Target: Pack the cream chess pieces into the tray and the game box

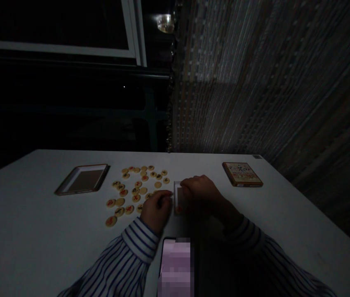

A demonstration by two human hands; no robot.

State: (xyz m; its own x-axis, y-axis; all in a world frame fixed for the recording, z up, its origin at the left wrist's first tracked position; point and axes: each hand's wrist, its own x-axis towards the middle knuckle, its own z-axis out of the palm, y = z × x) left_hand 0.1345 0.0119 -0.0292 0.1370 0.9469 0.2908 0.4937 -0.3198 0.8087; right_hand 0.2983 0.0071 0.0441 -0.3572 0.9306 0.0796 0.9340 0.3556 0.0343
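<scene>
My left hand (pixel 157 211) is closed, thumb and index finger together at the left edge of a small pale-walled box (pixel 175 202). Whatever those fingers hold, if anything, is hidden. My right hand (pixel 202 192) curls over that box from the right and grips it, covering much of it. Inside the box a reddish mark shows dimly near the front. Scattered left of my hands lie several round wooden Chinese chess pieces (pixel 136 198) with red or black characters; some show plain faces.
An open, shallow box half (pixel 83 179) lies at the left, and a printed box lid (pixel 243 174) at the right. A phone (pixel 175 268) with a lit screen is between my forearms. Beyond the white table (pixel 54 235) hangs a bead curtain (pixel 224 82).
</scene>
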